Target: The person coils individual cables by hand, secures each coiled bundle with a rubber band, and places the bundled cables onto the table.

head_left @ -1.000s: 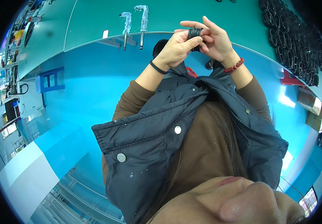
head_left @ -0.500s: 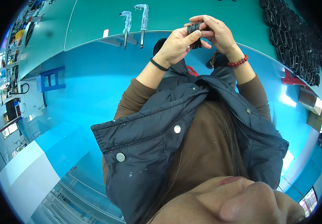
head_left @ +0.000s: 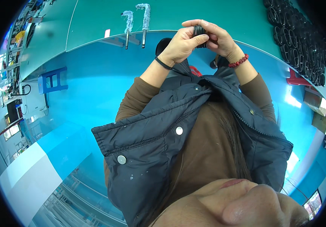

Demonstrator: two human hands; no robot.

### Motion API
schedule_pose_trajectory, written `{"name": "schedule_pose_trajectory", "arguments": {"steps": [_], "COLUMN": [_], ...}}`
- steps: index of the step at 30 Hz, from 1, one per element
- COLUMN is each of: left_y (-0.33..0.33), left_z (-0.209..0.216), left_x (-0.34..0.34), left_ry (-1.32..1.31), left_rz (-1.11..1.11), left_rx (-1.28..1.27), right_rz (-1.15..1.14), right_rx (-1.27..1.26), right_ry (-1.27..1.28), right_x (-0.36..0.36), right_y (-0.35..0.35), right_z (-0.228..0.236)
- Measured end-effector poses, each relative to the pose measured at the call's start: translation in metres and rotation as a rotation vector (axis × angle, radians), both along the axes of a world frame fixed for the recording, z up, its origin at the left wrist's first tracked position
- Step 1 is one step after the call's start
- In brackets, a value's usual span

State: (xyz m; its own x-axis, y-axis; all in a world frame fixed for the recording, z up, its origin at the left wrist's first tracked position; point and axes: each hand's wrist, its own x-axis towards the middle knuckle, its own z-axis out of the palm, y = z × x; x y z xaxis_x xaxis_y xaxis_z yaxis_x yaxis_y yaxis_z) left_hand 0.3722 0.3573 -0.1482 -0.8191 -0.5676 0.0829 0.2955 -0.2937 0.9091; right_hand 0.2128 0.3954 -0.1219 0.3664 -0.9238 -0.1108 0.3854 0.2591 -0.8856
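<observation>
Near the camera are the person's brown top and dark vest (head_left: 193,125). Past them, both hands are up in front of the chest. The left hand (head_left: 180,47) and the right hand (head_left: 217,38) now press close together around a small stack of black rings (head_left: 199,31). A second ago the hands were a bit lower and the rings sat more loosely between them; now the fingers (head_left: 197,23) are closed tight on the stack, so it looks squeezed and lined up. Farther off, on the green counter (head_left: 94,22), lie two wrapped tools (head_left: 136,19). At the far right are many more black rings (head_left: 299,34).
</observation>
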Motion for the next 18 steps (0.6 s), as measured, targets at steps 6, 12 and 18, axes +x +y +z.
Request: {"name": "schedule_pose_trajectory", "arguments": {"steps": [6,12,18], "left_y": [0.001,0.002,-0.002], "left_z": [0.001,-0.006,0.005], "left_x": [-0.002,-0.007,-0.001], "left_ry": [-0.021,0.032,0.013], "left_rz": [0.052,0.084,0.415], "left_rx": [-0.166,-0.010,-0.013], "right_rz": [-0.007,0.003,-0.170], "right_rx": [0.004,0.042,0.044], "right_ry": [0.091,0.174,0.013], "right_x": [0.003,-0.003,-0.007], "right_y": [-0.002,-0.010,-0.024], "right_z": [-0.008,-0.011,-0.017]}}
